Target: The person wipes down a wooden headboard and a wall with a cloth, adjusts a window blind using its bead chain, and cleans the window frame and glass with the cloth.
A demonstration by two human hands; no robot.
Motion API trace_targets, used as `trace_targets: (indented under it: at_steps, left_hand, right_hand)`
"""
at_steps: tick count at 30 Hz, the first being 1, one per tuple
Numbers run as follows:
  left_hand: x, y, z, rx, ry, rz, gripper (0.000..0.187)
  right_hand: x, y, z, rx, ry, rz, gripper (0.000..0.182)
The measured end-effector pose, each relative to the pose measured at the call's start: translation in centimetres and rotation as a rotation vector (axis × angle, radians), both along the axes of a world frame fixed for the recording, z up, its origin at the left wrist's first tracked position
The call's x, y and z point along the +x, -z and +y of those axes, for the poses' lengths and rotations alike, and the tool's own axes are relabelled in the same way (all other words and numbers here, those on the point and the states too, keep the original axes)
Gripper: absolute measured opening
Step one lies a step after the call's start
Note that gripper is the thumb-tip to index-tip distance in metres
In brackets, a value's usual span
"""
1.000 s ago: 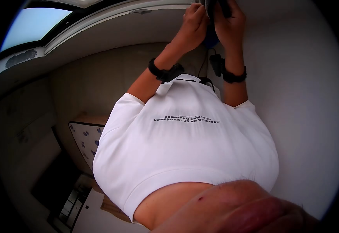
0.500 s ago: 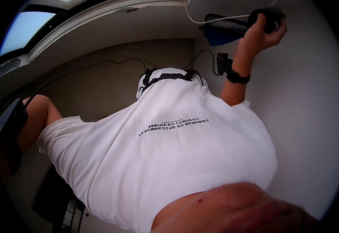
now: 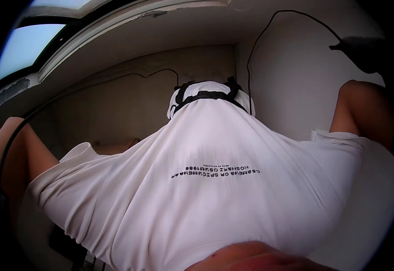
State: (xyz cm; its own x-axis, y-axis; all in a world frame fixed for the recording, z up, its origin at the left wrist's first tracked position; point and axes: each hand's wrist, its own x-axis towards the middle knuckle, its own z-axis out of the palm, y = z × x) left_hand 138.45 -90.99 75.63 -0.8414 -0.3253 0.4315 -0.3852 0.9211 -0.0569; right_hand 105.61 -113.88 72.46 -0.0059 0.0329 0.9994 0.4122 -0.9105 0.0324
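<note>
Both your hands lie outside what the head camera shows, so I cannot tell whether they are open or closed, or on what. Your left arm (image 3: 30, 149) spreads out from the sleeve at nine o'clock, its elbow bent and the forearm sinking into the dark rim. Your right arm (image 3: 364, 106) does likewise toward three o'clock, well apart from the other.

Between two and three o'clock, just above that right elbow, you have a dark device (image 3: 363, 53), partly lost in shadow. A right cable (image 3: 249, 72) leaves it, arches across toward one o'clock and drops to your waist. A left cable (image 3: 11, 140) passes over your left arm and runs up to twelve o'clock, ending near the black straps (image 3: 204, 95) around your waist.

Your white shirt (image 3: 224, 207) fills the centre and six o'clock, pulled wide, its lettering upside down. A window (image 3: 27, 49) glows at ten o'clock; a pale wall (image 3: 287, 67) stands at one.
</note>
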Motion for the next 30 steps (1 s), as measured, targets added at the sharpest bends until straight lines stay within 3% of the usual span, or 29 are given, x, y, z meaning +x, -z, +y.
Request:
trace_targets:
  at_steps: [12, 15, 17, 19, 20, 21, 23, 27, 30]
  left_hand:
    - [3.2, 0.7, -1.2, -0.182, 0.022, 0.043, 0.040]
    - [5.0, -1.2, -4.1, -0.192, 0.056, 0.168, 0.038]
    - [3.6, -1.1, -1.0, -0.294, 0.088, 0.205, 0.036]
    - [1.7, -0.7, 2.5, -0.421, 0.161, 0.229, 0.035]
    - [1.4, -1.1, 3.2, -0.456, 0.190, 0.266, 0.034]
    - [1.1, -1.7, 3.5, -0.486, 0.218, 0.306, 0.033]
    - [0.6, -2.7, 4.6, -0.543, 0.268, 0.394, 0.032]
    - [1.1, -2.8, 7.8, -0.712, 0.387, 0.594, 0.029]
    - [1.1, -2.8, 10.6, -0.881, 0.485, 0.707, 0.027]
  right_hand:
    - [2.1, -4.4, 1.6, -0.312, -0.146, -0.043, 0.066]
    - [3.9, -6.6, -0.9, -0.232, -0.137, -0.027, 0.070]
    - [2.6, -6.1, 1.5, -0.233, -0.161, -0.038, 0.074]
    - [1.8, -2.0, 2.3, -0.082, -0.139, 0.001, 0.077]
    - [1.3, 0.4, 2.0, 0.203, 0.047, 0.111, 0.070]
    - [2.7, 2.1, 1.7, 0.351, 0.294, 0.096, 0.048]
    - [5.4, 4.6, 0.6, 0.631, 0.288, 0.222, 0.022]
    - [13.0, 8.9, -0.4, 0.658, 0.493, 0.534, 0.036]
    - [15.6, 10.9, -0.6, 0.726, 0.559, 0.555, 0.050]
